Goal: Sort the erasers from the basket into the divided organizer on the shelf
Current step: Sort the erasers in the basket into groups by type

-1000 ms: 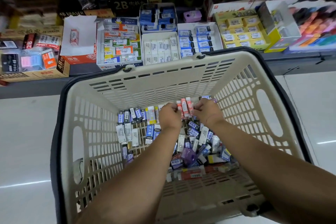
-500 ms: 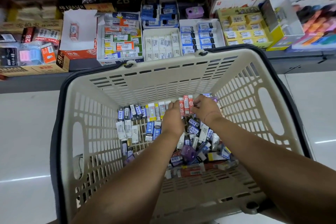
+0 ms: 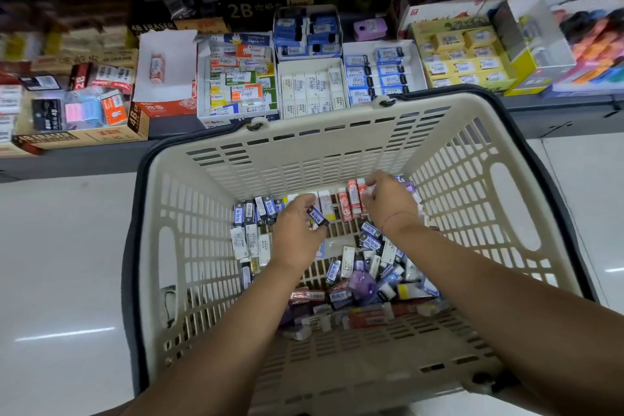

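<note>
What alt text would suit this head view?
Two arms reach into a beige basket of mixed erasers: the left hand pinches a blue eraser, the right hand touches red erasers. Eraser boxes line the shelf behind.

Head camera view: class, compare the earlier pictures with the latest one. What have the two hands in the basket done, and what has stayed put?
The left hand has drawn apart from the right hand, leftward, and now pinches a small blue-and-black sleeved eraser. The right hand stays at the upright red-and-white erasers. The beige slotted plastic basket and the eraser pile have not shifted.
</note>
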Demonstrator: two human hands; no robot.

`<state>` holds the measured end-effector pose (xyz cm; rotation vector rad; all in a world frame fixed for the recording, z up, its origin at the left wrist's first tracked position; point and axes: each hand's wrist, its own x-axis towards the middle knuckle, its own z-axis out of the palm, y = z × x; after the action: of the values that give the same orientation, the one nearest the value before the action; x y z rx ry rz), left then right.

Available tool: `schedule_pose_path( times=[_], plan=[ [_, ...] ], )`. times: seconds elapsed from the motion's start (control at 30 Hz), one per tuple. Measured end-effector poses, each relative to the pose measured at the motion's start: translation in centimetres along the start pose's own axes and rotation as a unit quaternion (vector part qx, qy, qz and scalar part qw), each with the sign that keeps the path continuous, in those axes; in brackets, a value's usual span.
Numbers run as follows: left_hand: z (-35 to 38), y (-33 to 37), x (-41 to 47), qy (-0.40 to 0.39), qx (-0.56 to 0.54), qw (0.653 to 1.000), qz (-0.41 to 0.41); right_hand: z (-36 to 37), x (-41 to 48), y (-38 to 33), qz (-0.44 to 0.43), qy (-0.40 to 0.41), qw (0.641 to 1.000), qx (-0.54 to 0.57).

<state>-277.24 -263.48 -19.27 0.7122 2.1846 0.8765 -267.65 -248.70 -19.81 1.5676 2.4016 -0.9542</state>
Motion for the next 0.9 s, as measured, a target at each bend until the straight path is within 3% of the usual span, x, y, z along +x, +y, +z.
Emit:
schedule_pose_path(
  times=[0.07,0.13,0.2,0.27,0.4,0.5,0.67,0.9],
  plan=[
    [-1.0,-0.4,-0.1,0.016,-0.051,0.998,-0.02,0.5,-0.7,-1.5,-0.032,-0.021,0.998,0.052],
    [-1.8,-0.8,-0.2,0.024,-0.074,0.997,-0.026,1.2,-2.0,-3.5,-0.041,-0.136,0.976,0.166],
    [-2.5,-0.9,-0.4,0.028,-0.086,0.996,-0.023,1.8,-3.0,-5.2,-0.026,-0.231,0.942,0.243],
    [-3.3,-1.2,-0.6,0.046,-0.079,0.996,-0.017,2.7,-3.2,-6.2,0.016,-0.257,0.923,0.287],
    [-4.6,-2.8,-0.9,0.102,0.022,0.994,-0.041,5.3,-2.2,-8.1,0.106,-0.212,0.917,0.322],
    [-4.6,-3.4,-1.1,0.084,0.105,0.99,-0.039,7.4,-1.2,-9.4,0.147,-0.146,0.927,0.312],
    [-4.2,-4.2,-0.9,0.056,0.12,0.988,-0.075,8.3,-0.7,-10.7,0.08,-0.104,0.978,0.163],
    [-4.4,-4.3,-0.7,0.067,0.085,0.988,-0.112,8.4,-0.4,-11.1,0.04,-0.099,0.993,0.057]
  ],
)
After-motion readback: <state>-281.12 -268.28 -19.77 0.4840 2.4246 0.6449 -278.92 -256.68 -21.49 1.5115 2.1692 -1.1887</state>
